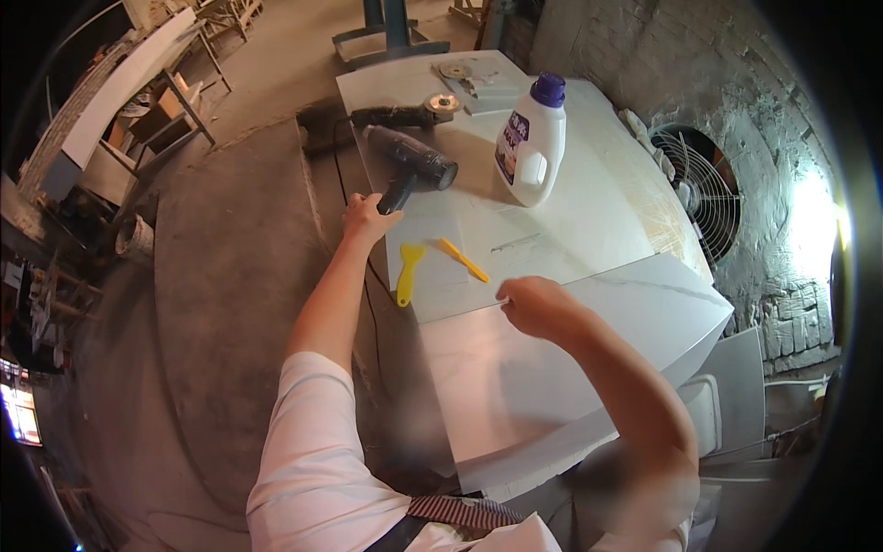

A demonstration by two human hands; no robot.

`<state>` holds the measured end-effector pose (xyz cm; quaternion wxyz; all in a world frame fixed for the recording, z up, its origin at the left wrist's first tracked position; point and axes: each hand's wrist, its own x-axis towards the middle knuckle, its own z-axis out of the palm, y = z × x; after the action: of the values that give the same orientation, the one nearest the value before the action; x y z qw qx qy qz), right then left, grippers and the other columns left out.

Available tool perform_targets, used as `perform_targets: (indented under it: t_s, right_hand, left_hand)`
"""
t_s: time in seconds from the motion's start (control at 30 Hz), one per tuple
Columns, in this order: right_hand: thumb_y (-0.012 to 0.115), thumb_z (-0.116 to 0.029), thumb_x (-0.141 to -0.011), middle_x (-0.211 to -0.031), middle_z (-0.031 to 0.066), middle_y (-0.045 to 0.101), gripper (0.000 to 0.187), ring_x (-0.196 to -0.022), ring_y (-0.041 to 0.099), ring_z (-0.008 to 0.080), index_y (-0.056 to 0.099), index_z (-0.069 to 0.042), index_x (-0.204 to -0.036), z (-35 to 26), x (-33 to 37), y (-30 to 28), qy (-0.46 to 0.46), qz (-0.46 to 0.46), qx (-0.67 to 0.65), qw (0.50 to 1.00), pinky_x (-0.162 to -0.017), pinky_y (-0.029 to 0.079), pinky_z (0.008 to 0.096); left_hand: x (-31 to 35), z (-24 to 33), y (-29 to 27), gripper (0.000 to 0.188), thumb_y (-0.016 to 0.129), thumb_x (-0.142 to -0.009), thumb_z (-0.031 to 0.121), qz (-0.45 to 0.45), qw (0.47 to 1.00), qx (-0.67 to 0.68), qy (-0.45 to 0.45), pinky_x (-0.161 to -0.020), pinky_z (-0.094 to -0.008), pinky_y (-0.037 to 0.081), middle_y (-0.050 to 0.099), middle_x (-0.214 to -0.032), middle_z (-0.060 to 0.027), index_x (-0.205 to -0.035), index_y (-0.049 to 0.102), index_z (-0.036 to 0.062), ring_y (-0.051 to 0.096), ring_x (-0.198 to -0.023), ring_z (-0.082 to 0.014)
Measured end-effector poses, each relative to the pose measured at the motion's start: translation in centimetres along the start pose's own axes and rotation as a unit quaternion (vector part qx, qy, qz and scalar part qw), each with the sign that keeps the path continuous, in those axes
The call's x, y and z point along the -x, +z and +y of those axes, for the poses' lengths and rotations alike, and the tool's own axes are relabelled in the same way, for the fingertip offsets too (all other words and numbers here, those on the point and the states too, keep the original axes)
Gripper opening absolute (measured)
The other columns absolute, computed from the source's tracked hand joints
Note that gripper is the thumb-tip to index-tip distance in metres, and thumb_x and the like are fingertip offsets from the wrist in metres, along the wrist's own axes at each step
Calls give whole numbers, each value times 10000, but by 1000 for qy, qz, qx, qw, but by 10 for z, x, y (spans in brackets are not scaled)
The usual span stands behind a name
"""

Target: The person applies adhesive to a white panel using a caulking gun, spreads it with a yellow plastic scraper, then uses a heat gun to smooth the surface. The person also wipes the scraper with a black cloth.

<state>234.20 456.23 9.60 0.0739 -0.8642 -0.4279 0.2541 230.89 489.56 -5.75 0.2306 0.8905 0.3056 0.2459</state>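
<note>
Left hand (368, 217) reaches forward and closes round the handle of a black heat gun (411, 166), which lies on its side on the white surface (589, 212), nozzle pointing away to the right. Right hand (538, 306) is curled, fingertips pinching at the edge of a pale slab (515, 386) that lies directly beneath it; whether it holds anything small cannot be told. Between the two hands lie two yellow scrapers (407, 272), close together but apart. Beyond the heat gun rests an angle grinder (405, 115); to the right of the gun stands a white bottle (531, 143) with a purple cap, upright. Risk, as a judgement: the gun's cord (342, 175) trails over the surface's left edge, so lifting the gun could snag it, and a swing to the right could knock over the bottle.
</note>
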Motion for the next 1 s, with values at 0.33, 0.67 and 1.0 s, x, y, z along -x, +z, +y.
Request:
perform_targets:
  t_s: [0.33, 0.67, 1.0]
  right_hand:
    - [566, -77, -841, -1004, 175, 644, 130, -979, 629, 331, 605, -39, -959, 11, -112, 77, 102, 120, 89, 984, -827, 522, 425]
    - [479, -107, -826, -871, 221, 638, 220, -814, 620, 364, 592, 13, -971, -58, 6, -19, 26, 104, -241, 965, -729, 489, 451]
    - [445, -88, -862, -744, 22, 506, 185, -674, 485, 122, 486, -8, -1024, -53, 377, 110, 80, 265, -612, 741, -616, 428, 302]
  left_hand:
    - [125, 0, 34, 699, 861, -636, 397, -96, 953, 194, -213, -795, -394, 493, 582, -981, -201, -1042, 518, -56, 584, -924, -295]
    - [130, -29, -38, 154, 661, -865, 177, -347, 564, 634, -399, -377, -221, 243, 466, -604, -13, -947, 539, 133, 355, -404, -104]
    - [196, 89, -164, 201, 652, -883, 176, -154, 740, 646, -103, -449, -242, 348, 519, -740, -49, -983, 566, 25, 454, -556, -123]
